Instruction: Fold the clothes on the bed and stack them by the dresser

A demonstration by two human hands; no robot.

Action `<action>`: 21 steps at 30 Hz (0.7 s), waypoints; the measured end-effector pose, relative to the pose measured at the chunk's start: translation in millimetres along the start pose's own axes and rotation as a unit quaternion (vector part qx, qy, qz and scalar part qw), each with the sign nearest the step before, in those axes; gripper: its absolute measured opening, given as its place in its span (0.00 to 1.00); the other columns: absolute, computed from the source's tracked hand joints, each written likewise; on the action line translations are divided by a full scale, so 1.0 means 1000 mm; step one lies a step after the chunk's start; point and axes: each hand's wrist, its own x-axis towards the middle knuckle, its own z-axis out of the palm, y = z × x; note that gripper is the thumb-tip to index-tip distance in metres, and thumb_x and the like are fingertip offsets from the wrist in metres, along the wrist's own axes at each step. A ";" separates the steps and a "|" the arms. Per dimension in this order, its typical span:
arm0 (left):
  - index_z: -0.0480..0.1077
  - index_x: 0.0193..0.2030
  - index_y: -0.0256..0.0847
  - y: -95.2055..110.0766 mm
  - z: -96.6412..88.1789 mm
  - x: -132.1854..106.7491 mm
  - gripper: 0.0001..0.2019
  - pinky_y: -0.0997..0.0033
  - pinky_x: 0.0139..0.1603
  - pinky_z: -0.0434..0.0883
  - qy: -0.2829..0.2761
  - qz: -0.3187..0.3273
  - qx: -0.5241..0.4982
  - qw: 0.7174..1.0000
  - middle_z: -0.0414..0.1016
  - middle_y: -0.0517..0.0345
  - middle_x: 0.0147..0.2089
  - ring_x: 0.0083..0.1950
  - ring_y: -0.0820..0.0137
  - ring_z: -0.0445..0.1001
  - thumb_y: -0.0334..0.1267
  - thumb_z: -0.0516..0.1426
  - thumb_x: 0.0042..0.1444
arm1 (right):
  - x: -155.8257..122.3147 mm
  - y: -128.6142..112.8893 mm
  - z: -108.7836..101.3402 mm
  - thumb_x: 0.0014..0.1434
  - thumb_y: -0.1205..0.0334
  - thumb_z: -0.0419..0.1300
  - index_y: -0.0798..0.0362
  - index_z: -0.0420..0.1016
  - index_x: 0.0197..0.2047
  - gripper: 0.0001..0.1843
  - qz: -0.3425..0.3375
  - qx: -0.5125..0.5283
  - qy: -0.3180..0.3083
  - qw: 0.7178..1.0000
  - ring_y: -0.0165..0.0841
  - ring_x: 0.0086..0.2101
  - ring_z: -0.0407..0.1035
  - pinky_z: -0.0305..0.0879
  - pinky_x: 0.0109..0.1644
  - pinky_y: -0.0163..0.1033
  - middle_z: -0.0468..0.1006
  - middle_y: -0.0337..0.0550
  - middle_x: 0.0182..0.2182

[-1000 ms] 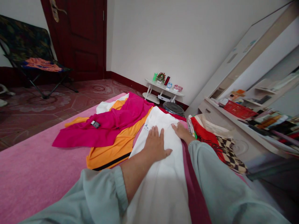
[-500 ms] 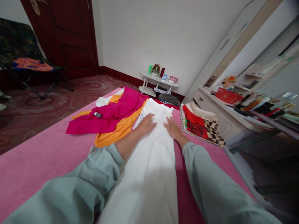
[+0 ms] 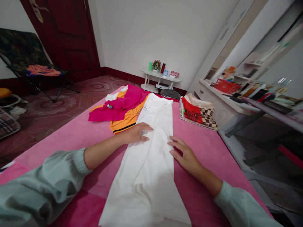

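Observation:
A long white garment [image 3: 151, 157] lies folded lengthwise on the pink bedcover [image 3: 71, 138]. My left hand [image 3: 137, 133] rests flat on its left edge, fingers stretched out. At the garment's right edge my right hand [image 3: 183, 153] lies with fingers apart, fingertips touching the cloth. Neither hand holds anything. Both arms wear pale green sleeves.
A magenta garment [image 3: 120, 105] lies over an orange one [image 3: 124, 121] at the far left of the bed. Folded red and checked cloths [image 3: 199, 113] sit at the far right. A small white table [image 3: 162, 78], a cluttered dresser [image 3: 227, 94] and a folding chair [image 3: 26, 60] stand around.
Both hands have slid back toward me along the white garment, from its far end to its middle. The view has pulled back and shows more of the bed.

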 end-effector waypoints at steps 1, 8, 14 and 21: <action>0.70 0.55 0.42 0.006 -0.002 -0.008 0.22 0.61 0.60 0.62 -0.012 0.011 0.003 1.000 0.68 0.49 0.55 0.56 0.63 0.68 0.39 0.61 0.52 | -0.012 -0.011 -0.002 0.63 0.60 0.52 0.49 0.72 0.51 0.15 -0.033 -0.004 -0.016 0.999 0.38 0.57 0.62 0.61 0.60 0.47 0.66 0.51 0.58; 0.76 0.43 0.46 0.044 -0.033 -0.070 0.18 0.68 0.60 0.62 -0.100 -0.019 0.051 0.993 0.64 0.56 0.59 0.58 0.66 0.66 0.22 0.52 0.53 | -0.067 -0.043 -0.022 0.62 0.72 0.48 0.49 0.68 0.53 0.19 -0.147 -0.080 -0.098 0.981 0.32 0.51 0.68 0.66 0.55 0.43 0.73 0.47 0.52; 0.73 0.50 0.52 0.061 -0.049 -0.108 0.19 0.63 0.64 0.59 -0.147 -0.005 0.082 0.986 0.57 0.58 0.66 0.64 0.62 0.60 0.27 0.55 0.55 | -0.061 -0.053 -0.022 0.62 0.67 0.53 0.49 0.67 0.54 0.17 -0.131 -0.099 -0.104 0.981 0.35 0.55 0.65 0.64 0.58 0.46 0.71 0.49 0.56; 0.74 0.43 0.48 0.068 -0.032 -0.096 0.08 0.58 0.67 0.53 -0.148 0.078 0.119 0.979 0.70 0.56 0.57 0.64 0.64 0.60 0.39 0.54 0.61 | -0.032 -0.053 0.002 0.63 0.65 0.52 0.51 0.70 0.44 0.08 -0.161 -0.073 -0.052 0.983 0.35 0.54 0.65 0.59 0.60 0.48 0.72 0.49 0.54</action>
